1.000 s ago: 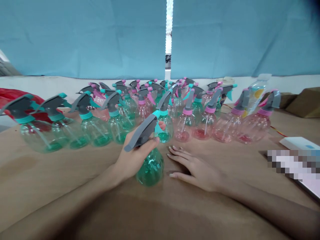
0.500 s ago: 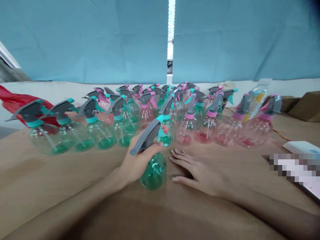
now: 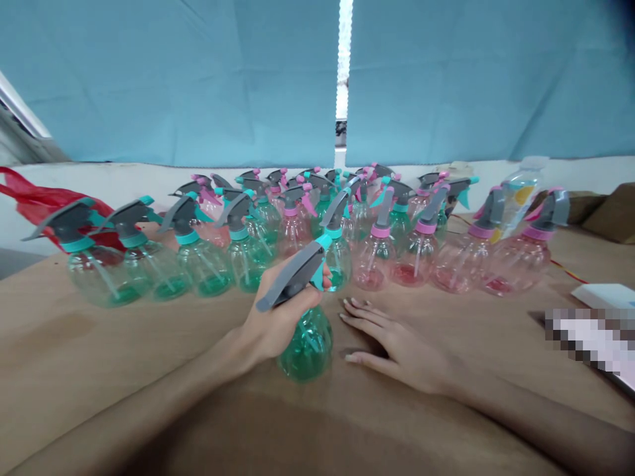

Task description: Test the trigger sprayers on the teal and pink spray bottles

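Note:
My left hand [image 3: 278,324] is wrapped round the neck of a green spray bottle [image 3: 307,347], just below its grey and turquoise trigger head. The bottle is clear and round, and my palm hides its collar. To its right, my right hand [image 3: 397,340] lies on the wooden table [image 3: 426,423] with fingers stretched out, holding nothing. Behind both hands runs a front row of spray bottles: green ones such as this green bottle [image 3: 206,268] on the left, and pink ones such as this pink bottle [image 3: 417,264] on the right.
More spray bottles stand behind the front row. At the far left is a red plastic bag [image 3: 59,205]. On the right are a clear drink bottle [image 3: 520,198], brown boxes [image 3: 612,215], a white device [image 3: 605,295] and a blurred-out flat object [image 3: 590,340].
The view has shifted slightly, so everything sits a little further right. The held bottle's trigger head leans a touch differently; my right hand keeps its place on the table.

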Available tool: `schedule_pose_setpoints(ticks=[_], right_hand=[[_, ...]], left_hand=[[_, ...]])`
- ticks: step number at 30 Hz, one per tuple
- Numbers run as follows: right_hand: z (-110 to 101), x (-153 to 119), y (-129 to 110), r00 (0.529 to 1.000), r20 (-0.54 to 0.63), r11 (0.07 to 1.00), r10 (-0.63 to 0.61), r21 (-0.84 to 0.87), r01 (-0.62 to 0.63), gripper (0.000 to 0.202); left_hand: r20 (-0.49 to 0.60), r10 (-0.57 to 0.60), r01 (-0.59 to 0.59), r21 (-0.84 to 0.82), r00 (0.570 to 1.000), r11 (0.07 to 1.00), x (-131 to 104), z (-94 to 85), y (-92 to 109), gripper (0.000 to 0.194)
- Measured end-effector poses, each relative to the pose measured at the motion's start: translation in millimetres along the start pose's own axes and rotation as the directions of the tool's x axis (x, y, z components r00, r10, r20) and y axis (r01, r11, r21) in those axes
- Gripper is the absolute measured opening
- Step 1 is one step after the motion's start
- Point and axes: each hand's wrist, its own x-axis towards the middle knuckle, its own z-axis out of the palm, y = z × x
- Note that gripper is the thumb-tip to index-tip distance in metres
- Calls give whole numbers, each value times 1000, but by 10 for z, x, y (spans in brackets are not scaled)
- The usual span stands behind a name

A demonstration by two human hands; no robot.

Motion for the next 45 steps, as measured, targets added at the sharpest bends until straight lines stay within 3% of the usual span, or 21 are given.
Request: schedule_pose_setpoints(ticks=[6,9,12,22,28,35,45], right_hand=[[-9,6,3,1000,-7,1000,-4,1,4,68],[3,1,12,1000,-19,1000,-6,14,6,67],[13,-4,18,999,-33,1000,-10,27,11,66],[4,-7,15,1000,-26,999,-9,31,10,66],[9,-4,23,1000,-21,1000,-9,28,10,66],[2,-9,18,1000,-24,1000,-15,26,15,66],[5,-4,12,1000,-17,1000,-9,8,9,66]], left_hand=[[-1,-25,25,29,1000,999,-11,-6,-64,14],[-58,-57,60,61,997,996,-22,12,-104,22],[-95,-81,91,106,992,990,-30,30,-117,18],[-61,-64,74,165,996,983,-31,34,-77,12],[-1,-58,58,120,998,991,-15,30,-69,34],[10,-55,54,122,998,991,-18,19,-57,42],[-33,-52,58,227,998,972,-15,22,19,27]])
